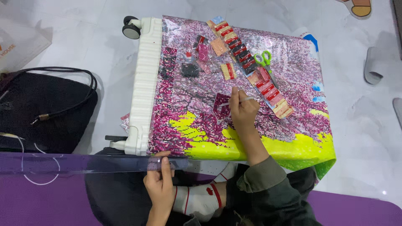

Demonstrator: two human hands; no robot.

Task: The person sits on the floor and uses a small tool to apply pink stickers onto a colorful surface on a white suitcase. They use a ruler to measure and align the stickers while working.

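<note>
Two hands at work over one glittering diamond-painting canvas (284, 71), a flexible sheet of tiny faceted beads in pink, magenta and neon yellow-green, draped across a white ribbed hard-shell suitcase (144, 83) lying flat on pale marble floor (364, 125).

Right hand (243, 111): closed in a pencil grip round a slim white applicator pen (234, 101), tip pointing toward 9 o'clock and resting at a small dark-red bead tray (220, 104) near canvas centre.

Left hand (161, 184): curled shut, pinching the edge of a clear, glossy plastic film strip (75, 163) that runs out toward 9 o'clock along the canvas's near edge.

On the canvas, toward 12 o'clock from the right hand:
- green-handled scissors (264, 59), blades toward 5 o'clock;
- long chain of small clear bead packets with red labels (251, 62), running diagonally from 11 to 4 o'clock;
- loose sachets of pink, peach and black beads (203, 56), at 10 o'clock.

Surroundings: black soft fabric bag (42, 109) with looped cord handle, at 9 o'clock of the suitcase; purple mat (42, 201) at 7 o'clock; grey slipper (372, 65) at 3 o'clock. Olive sleeve (264, 173) covers the right forearm; white sock with red patch (201, 199) lies just beside the left hand.
</note>
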